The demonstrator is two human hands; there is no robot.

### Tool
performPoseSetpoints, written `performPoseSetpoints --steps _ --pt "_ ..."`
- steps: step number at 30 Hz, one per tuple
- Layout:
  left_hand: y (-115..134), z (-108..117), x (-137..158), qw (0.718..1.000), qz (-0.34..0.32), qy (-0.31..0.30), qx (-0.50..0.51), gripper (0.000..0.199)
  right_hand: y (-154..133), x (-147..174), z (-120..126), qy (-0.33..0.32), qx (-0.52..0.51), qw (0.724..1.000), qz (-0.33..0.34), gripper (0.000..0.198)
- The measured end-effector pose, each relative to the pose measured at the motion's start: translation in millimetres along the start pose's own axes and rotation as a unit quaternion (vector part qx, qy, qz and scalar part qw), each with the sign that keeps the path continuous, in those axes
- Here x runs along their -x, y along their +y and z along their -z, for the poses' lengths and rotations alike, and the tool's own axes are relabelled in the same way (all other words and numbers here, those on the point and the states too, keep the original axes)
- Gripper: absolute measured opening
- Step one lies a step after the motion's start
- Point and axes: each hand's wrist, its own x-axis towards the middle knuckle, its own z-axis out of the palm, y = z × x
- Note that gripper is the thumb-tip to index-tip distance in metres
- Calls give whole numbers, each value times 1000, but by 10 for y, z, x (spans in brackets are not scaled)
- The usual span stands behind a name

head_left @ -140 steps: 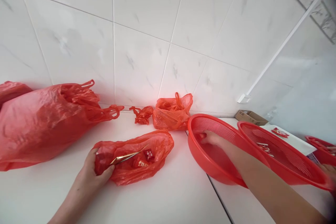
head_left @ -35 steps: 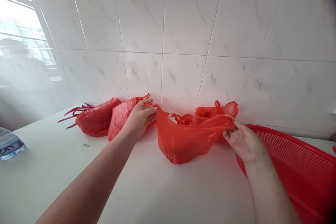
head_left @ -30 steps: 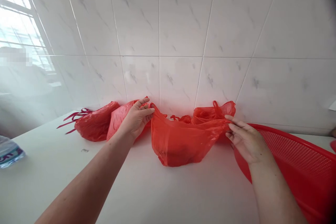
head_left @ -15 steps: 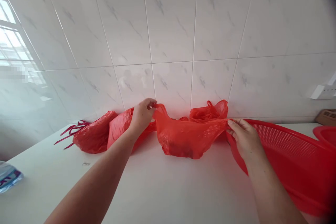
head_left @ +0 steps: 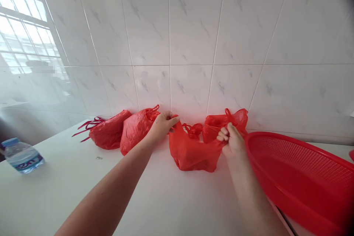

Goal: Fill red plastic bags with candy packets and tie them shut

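A thin red plastic bag [head_left: 195, 155] stands on the white table between my hands, its mouth stretched sideways. My left hand [head_left: 163, 123] pinches the bag's left upper edge. On the other side, my right hand [head_left: 231, 138] is closed in a fist around the right upper edge. Something darker bulges in the bag's bottom, but I cannot make out what. Right behind it lie a small red bag [head_left: 194, 131] and a larger knotted red bag [head_left: 214, 123], both against the wall. A filled red plastic bag [head_left: 136, 127] rests beyond my left forearm.
Far left, a red bundle with ribbon ties [head_left: 109, 131] lies by the wall. A water bottle [head_left: 24, 156] leans at the left edge of the white table [head_left: 166, 199]. A large red plastic basket [head_left: 293, 180] occupies the right side. White tiled wall [head_left: 190, 37] closes off the back.
My right hand has moved inward, now fisted round the bag's edge, and the bag mouth is narrower. The view has shifted left, showing more of the bottle.
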Motion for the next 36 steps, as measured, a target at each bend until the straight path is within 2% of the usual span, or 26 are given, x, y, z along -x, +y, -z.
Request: performPoseSetpoints --steps 4,7,9,10,12,14,15,17,19,23,28,29,33,36 --pt "35 -332 -90 997 -12 -45 69 24 65 117 -185 -120 87 988 -32 37" --pt "31 -500 -78 991 -29 -90 98 23 97 164 -254 -223 219 947 -71 40" --pt "-4 -566 -23 987 -39 -116 108 23 147 144 -262 -254 279 921 -94 36" --pt "-38 -588 16 988 -47 -104 104 25 181 121 -255 -252 299 915 -100 38" --pt "-139 -621 105 995 -78 -26 64 31 253 70 -227 -218 325 915 -101 47" --pt "-264 -650 191 991 -128 43 -13 31 316 35 -190 -184 329 920 -105 48" --pt "-326 -666 226 985 -156 44 -54 32 341 28 -172 -178 326 922 -106 46" --pt "-427 -703 270 972 -205 -9 -112 42 380 32 -140 -178 316 926 -107 42" --pt "-492 -736 275 964 -225 -34 -141 48 402 46 -116 -183 313 926 -110 38" --pt "-557 -728 228 967 -197 8 -159 19 347 55 -85 -203 322 916 -128 36" --pt "-555 -633 263 973 -162 57 -152 9 151 51 -71 -221 322 911 -135 34" --pt "-536 -637 286 974 -161 53 -150 5 136 57 -71 -223 324 910 -132 33" --pt "-452 -762 378 977 -164 -14 -133 29 212 88 -72 -223 333 909 -113 32" --pt "-469 -864 416 981 -150 -32 -121 12 296 94 -56 -218 332 912 -100 37"
